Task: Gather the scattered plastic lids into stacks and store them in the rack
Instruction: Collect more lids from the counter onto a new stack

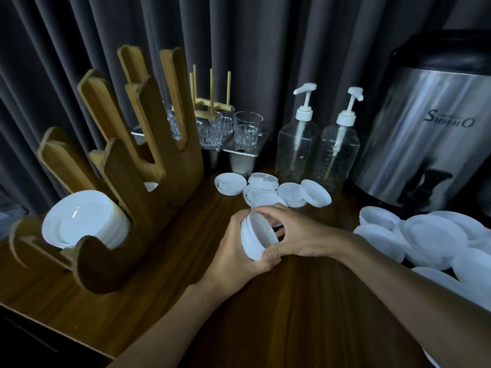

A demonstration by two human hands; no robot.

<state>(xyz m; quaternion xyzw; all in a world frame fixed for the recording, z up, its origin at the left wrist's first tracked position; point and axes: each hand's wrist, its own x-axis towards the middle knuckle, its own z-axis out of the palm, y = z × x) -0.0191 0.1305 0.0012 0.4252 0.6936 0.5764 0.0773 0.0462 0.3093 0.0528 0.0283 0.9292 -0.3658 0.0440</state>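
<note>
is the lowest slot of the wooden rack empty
No, a stack of white lids stands on edge in the lowest slot of the wooden rack.

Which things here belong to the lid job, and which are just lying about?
Job: lid stack held by left hand and right hand; loose lids behind; lid pile at right; wooden rack; stored lids.
Lying about: pump bottles; glasses; steel dispenser.

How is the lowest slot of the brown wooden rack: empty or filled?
Filled: the brown wooden rack holds a stack of white round plastic lids on edge there.
</note>
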